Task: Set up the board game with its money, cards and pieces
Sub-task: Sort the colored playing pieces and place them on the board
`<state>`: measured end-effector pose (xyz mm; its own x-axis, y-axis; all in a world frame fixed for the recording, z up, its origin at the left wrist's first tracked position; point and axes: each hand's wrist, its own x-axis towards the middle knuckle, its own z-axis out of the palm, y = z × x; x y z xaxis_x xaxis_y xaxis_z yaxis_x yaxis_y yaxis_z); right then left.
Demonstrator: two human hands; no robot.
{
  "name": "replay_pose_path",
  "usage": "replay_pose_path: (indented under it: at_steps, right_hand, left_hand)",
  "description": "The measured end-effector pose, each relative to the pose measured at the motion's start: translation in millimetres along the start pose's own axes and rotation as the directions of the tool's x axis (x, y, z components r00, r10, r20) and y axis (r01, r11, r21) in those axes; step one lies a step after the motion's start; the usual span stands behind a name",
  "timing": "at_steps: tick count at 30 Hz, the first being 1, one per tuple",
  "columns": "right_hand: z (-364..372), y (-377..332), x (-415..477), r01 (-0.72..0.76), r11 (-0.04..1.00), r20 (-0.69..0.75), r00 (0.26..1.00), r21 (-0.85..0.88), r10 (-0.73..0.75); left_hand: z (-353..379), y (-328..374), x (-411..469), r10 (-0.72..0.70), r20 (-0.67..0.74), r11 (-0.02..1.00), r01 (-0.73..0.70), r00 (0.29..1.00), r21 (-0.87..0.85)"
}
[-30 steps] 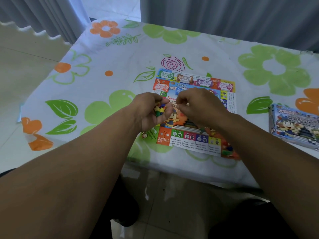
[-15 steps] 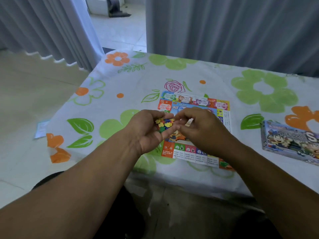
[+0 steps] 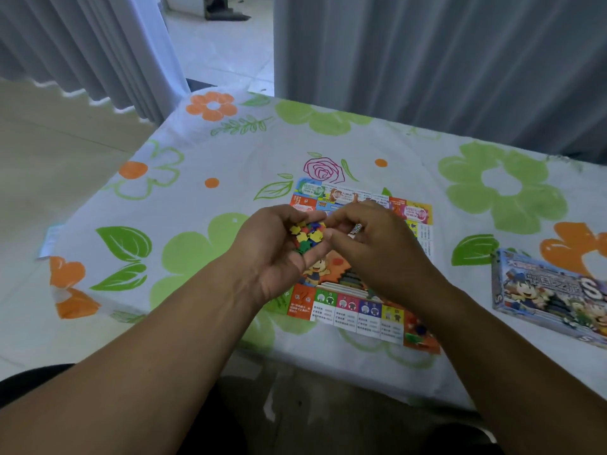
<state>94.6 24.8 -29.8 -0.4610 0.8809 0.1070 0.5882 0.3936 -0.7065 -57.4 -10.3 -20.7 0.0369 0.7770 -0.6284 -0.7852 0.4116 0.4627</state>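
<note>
Left hand point(image 3: 276, 254) cupped, grip curled round pieces point(image 3: 307, 236), above board point(image 3: 358, 310). Right hand point(image 3: 371, 247) fingers curled beside them; whether grip held anything, unclear. Board flat on worktop point(image 3: 230, 152); box point(image 3: 551, 290) well right.

soft, cool daylight enters through the gap between the curtains point(image 3: 427, 60) at 12 o'clock, washing the floor point(image 3: 226, 54) there pale. the counter point(image 3: 230, 152) is evenly lit with only faint shadows. wide-angle bending curves the edges at 9 and 3 o'clock; the box point(image 3: 551, 290) at 3 o'clock looks smeared, with soft, blurred print.
</note>
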Motion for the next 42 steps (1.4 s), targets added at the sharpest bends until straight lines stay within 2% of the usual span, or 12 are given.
replay_pose_path:
  at_steps: [3,11,17,21,27,30,34,42]
  right_hand:
    - [-1.4,5.3,2.3,0.010,1.000,0.004,1.000,-0.025,-0.010]
    - [-7.7,2.9,4.5,-0.003,1.000,0.165,0.986,-0.009,0.005]
    - [0.1,11.6,5.0,0.046,0.995,0.180,0.983,-0.090,-0.029]
    - [11.7,15.8,6.7,0.079,0.995,0.176,0.982,-0.054,-0.068]
    - [21.0,9.9,10.8,-0.027,0.987,0.083,0.996,0.161,0.013]
    - [20.4,14.4,17.9,-0.144,0.975,0.081,0.988,0.171,0.132]
    - [35.3,32.9,17.8,-0.306,0.950,0.238,0.929,0.070,0.282]
    - [63.5,46.2,11.9,-0.270,0.954,0.355,0.885,-0.134,0.300]
  left_hand:
    - [4.0,-8.7,3.3,0.002,0.001,1.000,-0.002,1.000,0.010]
    - [1.8,-20.7,2.9,0.006,-0.063,0.999,-0.003,0.998,0.046]
    - [-7.3,-22.6,6.8,-0.051,-0.081,0.995,0.058,0.995,0.082]
    - [-15.8,-16.3,2.6,-0.080,-0.062,0.992,0.085,0.995,0.089]
    - [-26.6,-8.4,-0.9,-0.053,-0.078,0.998,0.055,0.996,0.020]
    - [-30.6,-6.7,-2.6,-0.022,-0.141,1.000,0.023,0.990,0.004]
    - [-34.9,-0.6,-4.1,0.018,-0.205,1.000,-0.014,0.979,0.023]
    - [-38.5,15.2,-2.2,0.041,-0.197,0.998,-0.030,0.979,0.058]
